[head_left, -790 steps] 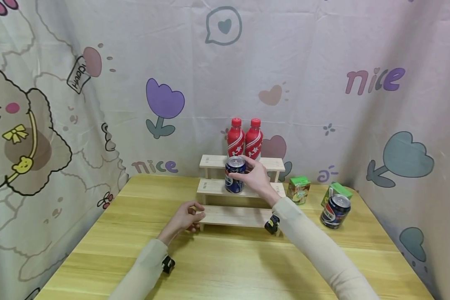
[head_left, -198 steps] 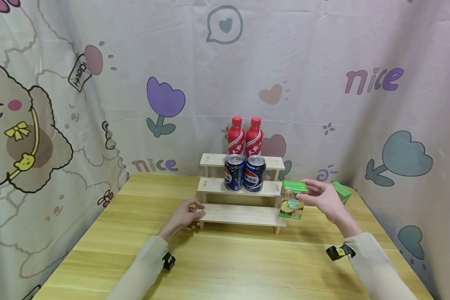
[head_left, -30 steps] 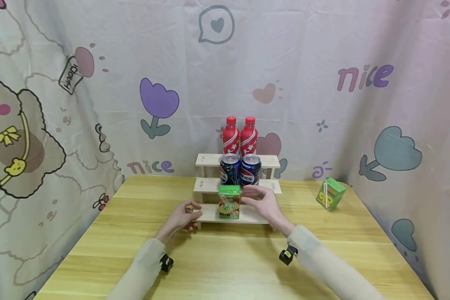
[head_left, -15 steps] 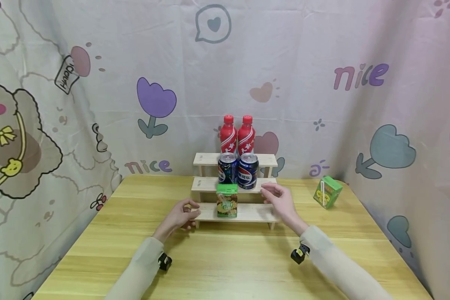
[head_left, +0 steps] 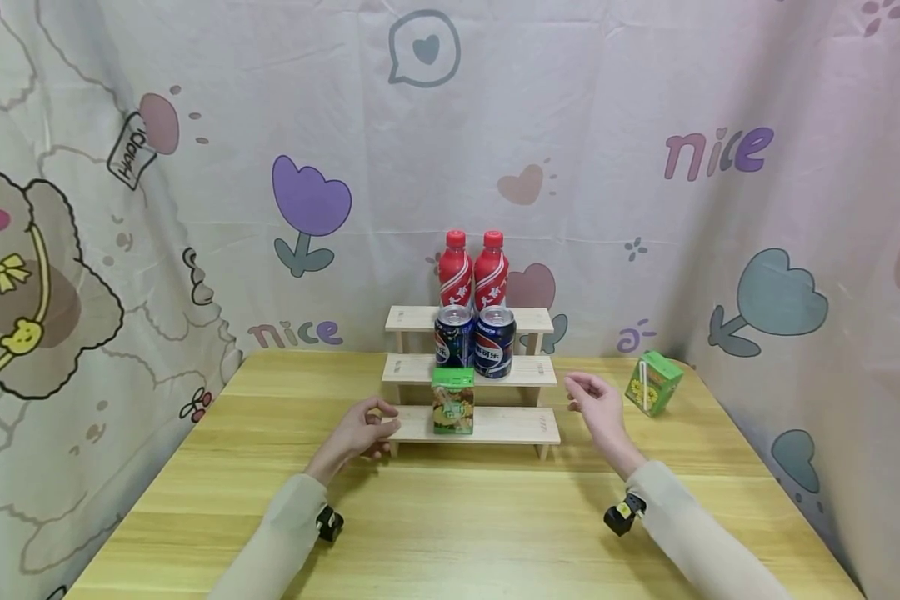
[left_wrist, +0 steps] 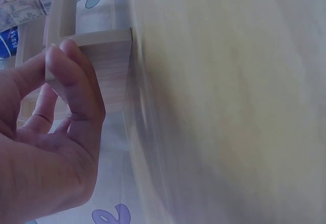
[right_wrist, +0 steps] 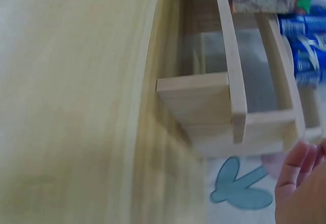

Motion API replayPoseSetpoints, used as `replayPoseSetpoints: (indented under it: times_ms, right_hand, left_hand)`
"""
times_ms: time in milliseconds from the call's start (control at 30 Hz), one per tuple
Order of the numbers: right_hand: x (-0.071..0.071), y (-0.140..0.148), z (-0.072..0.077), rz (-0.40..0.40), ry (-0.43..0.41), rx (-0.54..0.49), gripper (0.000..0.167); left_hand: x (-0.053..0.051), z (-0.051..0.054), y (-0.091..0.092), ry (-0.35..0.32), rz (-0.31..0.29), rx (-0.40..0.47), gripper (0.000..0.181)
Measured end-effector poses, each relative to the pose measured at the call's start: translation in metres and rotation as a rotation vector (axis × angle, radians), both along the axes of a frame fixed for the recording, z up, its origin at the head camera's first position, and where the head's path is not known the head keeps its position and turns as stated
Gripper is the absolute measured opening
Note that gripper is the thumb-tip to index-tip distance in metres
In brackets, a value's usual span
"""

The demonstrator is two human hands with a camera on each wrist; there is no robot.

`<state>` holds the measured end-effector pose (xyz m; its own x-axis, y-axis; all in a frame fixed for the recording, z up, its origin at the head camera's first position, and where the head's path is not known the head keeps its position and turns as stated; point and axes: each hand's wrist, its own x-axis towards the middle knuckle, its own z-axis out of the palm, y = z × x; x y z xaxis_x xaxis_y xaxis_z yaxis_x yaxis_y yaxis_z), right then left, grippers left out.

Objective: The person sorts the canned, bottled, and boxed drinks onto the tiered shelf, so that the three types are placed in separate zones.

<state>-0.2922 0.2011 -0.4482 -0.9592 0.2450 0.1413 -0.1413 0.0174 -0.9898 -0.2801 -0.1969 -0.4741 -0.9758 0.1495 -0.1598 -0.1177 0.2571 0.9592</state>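
Observation:
A three-tier wooden display shelf (head_left: 513,425) stands on the table. My left hand (head_left: 356,433) grips the left end of its bottom tier, thumb and curled fingers at the board's edge, closer in the left wrist view (left_wrist: 71,117). A green juice box (head_left: 453,402) stands upright on the bottom tier, left of its middle. My right hand (head_left: 598,412) hovers to the right of the shelf, loosely bent and holding nothing. Beyond it a second juice box (head_left: 654,384) with a white straw stands on the table.
Two blue cola cans, a left can (head_left: 453,337) and a right can (head_left: 494,343), stand side by side on the middle tier. Two red bottles, a left bottle (head_left: 455,271) and a right bottle (head_left: 491,271), stand on the top tier. A printed curtain (head_left: 607,100) hangs behind the wooden table (head_left: 450,525).
Both cola cans now stand on the middle tier and one juice box on the bottom tier. My right hand has left that box and moved right. The left hand stays at the shelf.

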Motion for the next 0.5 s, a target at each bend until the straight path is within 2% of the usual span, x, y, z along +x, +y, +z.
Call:
replayPoseSetpoints:
  times_ms: [233, 333, 500]
  right_hand:
    - [-0.004, 0.023, -0.011, -0.171, -0.051, -0.301, 0.009]
    - [-0.005, 0.031, -0.014, -0.247, -0.026, -0.395, 0.006]
    - [-0.009, 0.044, -0.014, -0.403, 0.037, -0.511, 0.012]
  left_hand:
    - [0.001, 0.0, 0.003, 0.003, 0.007, 0.01, 0.029]
    - [0.002, 0.0, 0.002, 0.007, 0.015, 0.0, 0.028]
    - [0.001, 0.002, 0.003, 0.001, 0.016, -0.014, 0.03]
